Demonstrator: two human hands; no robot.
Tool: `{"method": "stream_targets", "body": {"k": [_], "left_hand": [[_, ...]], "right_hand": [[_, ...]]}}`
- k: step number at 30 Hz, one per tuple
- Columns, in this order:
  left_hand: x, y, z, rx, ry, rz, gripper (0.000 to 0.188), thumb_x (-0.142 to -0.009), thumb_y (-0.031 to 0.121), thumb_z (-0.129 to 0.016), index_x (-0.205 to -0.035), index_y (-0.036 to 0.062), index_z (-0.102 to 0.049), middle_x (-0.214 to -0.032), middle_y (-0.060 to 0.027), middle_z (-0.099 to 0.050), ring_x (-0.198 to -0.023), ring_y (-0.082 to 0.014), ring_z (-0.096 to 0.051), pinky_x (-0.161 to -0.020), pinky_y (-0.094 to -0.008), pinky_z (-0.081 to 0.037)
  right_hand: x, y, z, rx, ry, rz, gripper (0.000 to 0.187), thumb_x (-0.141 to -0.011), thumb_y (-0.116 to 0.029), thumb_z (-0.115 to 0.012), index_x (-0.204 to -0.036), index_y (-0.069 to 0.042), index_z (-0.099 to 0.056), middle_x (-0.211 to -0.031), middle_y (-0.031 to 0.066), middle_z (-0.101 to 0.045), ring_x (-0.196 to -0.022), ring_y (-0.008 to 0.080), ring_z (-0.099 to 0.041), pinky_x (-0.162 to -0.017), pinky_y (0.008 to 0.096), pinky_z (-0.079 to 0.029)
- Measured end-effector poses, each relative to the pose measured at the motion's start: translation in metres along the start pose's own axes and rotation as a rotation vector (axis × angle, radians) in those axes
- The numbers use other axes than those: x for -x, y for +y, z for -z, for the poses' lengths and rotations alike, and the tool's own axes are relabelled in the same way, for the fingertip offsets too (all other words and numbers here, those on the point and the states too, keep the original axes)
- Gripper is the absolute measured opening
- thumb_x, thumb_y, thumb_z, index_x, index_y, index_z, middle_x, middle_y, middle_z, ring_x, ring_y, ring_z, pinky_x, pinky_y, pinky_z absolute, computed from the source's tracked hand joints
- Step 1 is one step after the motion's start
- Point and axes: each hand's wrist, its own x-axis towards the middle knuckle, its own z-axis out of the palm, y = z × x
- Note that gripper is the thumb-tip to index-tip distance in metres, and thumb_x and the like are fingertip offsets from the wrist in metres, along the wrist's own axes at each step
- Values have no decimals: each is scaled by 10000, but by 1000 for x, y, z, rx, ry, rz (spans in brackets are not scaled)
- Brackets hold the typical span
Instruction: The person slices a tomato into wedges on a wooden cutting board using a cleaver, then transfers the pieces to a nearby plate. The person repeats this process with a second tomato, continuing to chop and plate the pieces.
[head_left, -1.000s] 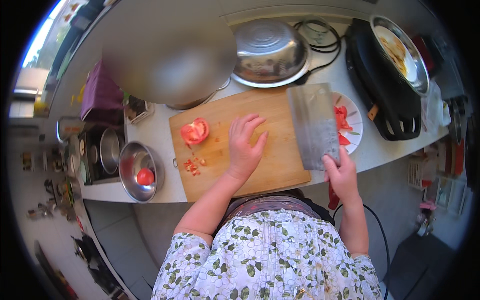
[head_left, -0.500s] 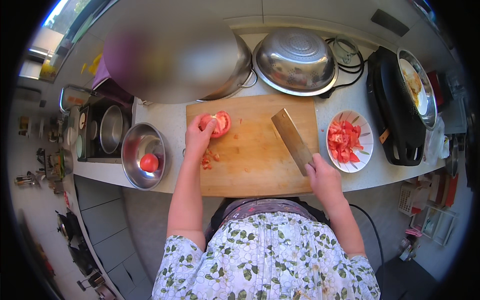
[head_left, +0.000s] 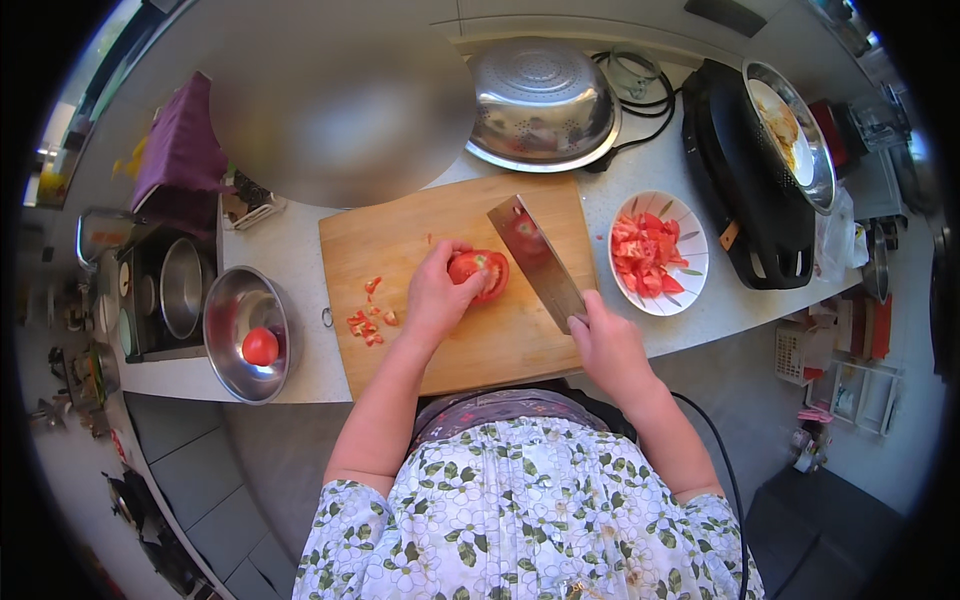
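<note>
My left hand [head_left: 442, 292] grips a cut tomato [head_left: 480, 272] on the middle of the wooden cutting board [head_left: 450, 215], thumb on its near side. Closed round the handle of a broad cleaver [head_left: 545, 268], my right hand [head_left: 607, 350] keeps the blade slanting up and left over the board's right part. A gap separates the blade from the tomato, whose red shows in the steel. Small tomato scraps [head_left: 367, 325] lie at the board's left. To the right stands a bowl [head_left: 697, 232] of chopped tomato pieces [head_left: 648, 255].
At left, a steel bowl [head_left: 225, 345] holds a whole tomato [head_left: 260, 346], beside a sink [head_left: 150, 345] with a metal basin [head_left: 180, 290]. An upturned colander [head_left: 545, 105] sits behind the board. A black appliance [head_left: 735, 180] and a black cable [head_left: 665, 125] are at right.
My left hand has carried the cut tomato rightward across the board, from the left edge to the middle, closer to the cleaver. The view has shifted too. Both grips persist.
</note>
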Motion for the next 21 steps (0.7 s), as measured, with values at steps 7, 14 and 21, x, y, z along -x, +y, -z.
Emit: {"method": "stream_targets", "body": {"k": [7, 14, 21], "left_hand": [[-3, 13, -3, -93, 33, 20, 379, -744, 272, -754, -998, 30, -613, -971, -171, -652, -897, -328, -633, -794, -391, -499], [-3, 5, -8, -124, 84, -22, 352, -752, 259, -747, -974, 26, -602, -942, -170, -639, -893, -348, -622, -790, -408, -493], [-2, 6, -10, -124, 91, -64, 348, -743, 229, -753, -971, 19, -595, -945, -172, -636, -896, -353, -621, -785, -409, -494]], "right_hand": [[9, -12, 10, -8, -10, 55, 239, -875, -109, -600, -1080, -53, -491, -708, 195, -634, -643, 400, -630, -559, 487, -502], [4, -23, 16, 76, -138, 39, 207, -875, -84, -560, -1048, -26, -462, -767, 210, -641, -669, 402, -634, -583, 503, -504], [-50, -33, -4, 119, -208, 55, 203, -900, -127, -546, -1025, -13, -435, -729, 227, -635, -686, 436, -621, -607, 534, -482]]}}
